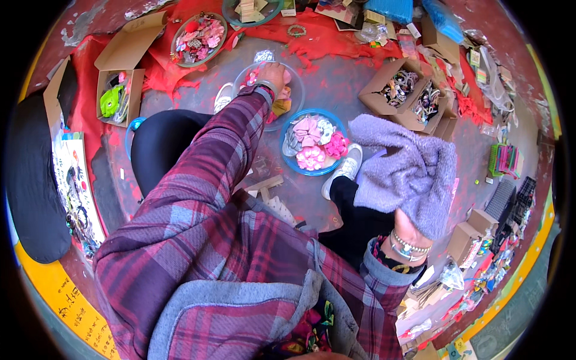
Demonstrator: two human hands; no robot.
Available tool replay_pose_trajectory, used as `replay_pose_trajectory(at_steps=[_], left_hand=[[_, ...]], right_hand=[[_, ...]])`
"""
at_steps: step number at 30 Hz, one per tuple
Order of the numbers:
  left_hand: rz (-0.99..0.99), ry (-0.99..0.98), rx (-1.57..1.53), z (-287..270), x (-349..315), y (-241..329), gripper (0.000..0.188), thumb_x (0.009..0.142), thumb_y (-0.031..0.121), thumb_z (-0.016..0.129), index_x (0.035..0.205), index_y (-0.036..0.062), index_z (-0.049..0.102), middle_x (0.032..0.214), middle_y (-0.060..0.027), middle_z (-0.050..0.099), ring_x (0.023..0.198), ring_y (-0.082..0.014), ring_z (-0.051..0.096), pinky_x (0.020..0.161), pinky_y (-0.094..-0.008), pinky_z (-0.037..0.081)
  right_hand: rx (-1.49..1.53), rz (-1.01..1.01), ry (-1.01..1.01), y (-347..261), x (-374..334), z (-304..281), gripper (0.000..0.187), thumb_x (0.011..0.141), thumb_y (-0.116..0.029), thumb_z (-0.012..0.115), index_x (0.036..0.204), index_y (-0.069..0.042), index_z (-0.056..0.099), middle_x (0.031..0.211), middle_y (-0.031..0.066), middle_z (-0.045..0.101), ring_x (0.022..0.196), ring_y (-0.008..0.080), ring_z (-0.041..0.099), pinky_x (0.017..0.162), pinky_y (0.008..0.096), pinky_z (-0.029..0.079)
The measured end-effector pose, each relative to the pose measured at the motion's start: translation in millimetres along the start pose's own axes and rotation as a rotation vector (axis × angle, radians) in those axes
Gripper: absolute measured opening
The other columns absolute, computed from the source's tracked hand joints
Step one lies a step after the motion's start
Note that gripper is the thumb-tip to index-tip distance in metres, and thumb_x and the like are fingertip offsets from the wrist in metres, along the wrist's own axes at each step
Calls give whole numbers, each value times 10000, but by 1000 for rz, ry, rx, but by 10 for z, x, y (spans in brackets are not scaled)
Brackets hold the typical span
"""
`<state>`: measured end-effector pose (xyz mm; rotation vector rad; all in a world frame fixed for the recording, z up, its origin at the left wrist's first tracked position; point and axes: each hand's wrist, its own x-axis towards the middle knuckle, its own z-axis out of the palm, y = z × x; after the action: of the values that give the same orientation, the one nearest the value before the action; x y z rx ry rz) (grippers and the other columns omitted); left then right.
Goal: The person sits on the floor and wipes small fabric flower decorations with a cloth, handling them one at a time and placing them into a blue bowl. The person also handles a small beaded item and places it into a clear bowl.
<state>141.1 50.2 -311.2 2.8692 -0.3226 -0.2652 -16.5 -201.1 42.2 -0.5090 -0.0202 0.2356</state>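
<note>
"Lavender cloth [414,171] fills the right of centre in the frame. How is it held?"

"Draped in loose folds over the person's right hand [410,233], whose braceleted wrist emerges from a plaid sleeve [384,282] at lower right. Most of the fingers are hidden beneath the fabric, so whether they are closed on it cannot be told."

"And just beyond?"

"A white shoe [350,164], left of the cloth, is planted close beside a blue bowl [309,173] near the centre, filled with pink, white and grey hair ties [311,158]."

"The other hand?"

"Upper centre. The left hand [273,75] dips into a clear bowl [302,96] of pink and yellow pieces, back of the hand toward the camera. Its fingertips are out of sight; whether they grip anything cannot be told."

"Farther out?"

"Open cardboard boxes [375,103] of dark and light bands stand at upper right. At upper left, a carton [135,99] holds something bright green, and a round bowl [198,65] of pink and red pieces rests by red sheeting [315,45] along the top."
</note>
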Motion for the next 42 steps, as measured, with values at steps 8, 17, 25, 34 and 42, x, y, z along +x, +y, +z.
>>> replay_pose_trajectory(at_steps=[8,17,25,34,42], left_hand=[[-11,-123,129,-70,49,119,331,704,274,624,972,81,609,1085,-117,535,1066,-269,470,868,-359,407],[-178,103,-330,-231,89,-3,407,650,258,708,980,47,597,843,-124,607,779,-296,585,737,-377,466],[-461,-214,-1666,-906,-188,125,272,737,215,659,936,60,556,869,-61,586,743,-172,578,610,-292,468],[46,-487,-1919,-2088,-883,813,285,856,158,540,1118,55,496,1023,-51,589,876,-120,590,730,-273,500],[154,-471,-1692,-2902,-1549,1413,234,803,137,611,994,22,539,912,-45,591,826,-123,583,716,-266,491]], right_hand=[[85,-103,240,38,-142,-198,381,922,-260,349,1169,-6,489,1196,136,507,1116,267,463,1000,429,297],[67,-21,116,3,-111,-48,267,901,-159,420,1076,-4,548,1073,127,580,996,250,541,900,380,417],[98,-26,127,10,-184,-173,260,906,-199,422,1004,-7,567,1008,138,599,919,252,570,811,375,469],[96,-38,203,51,-178,95,165,869,-177,456,795,-30,465,724,63,489,632,113,467,502,201,399],[-382,-317,123,260,-176,-14,317,809,-121,531,1103,-26,464,1000,76,539,915,154,536,777,259,452]])
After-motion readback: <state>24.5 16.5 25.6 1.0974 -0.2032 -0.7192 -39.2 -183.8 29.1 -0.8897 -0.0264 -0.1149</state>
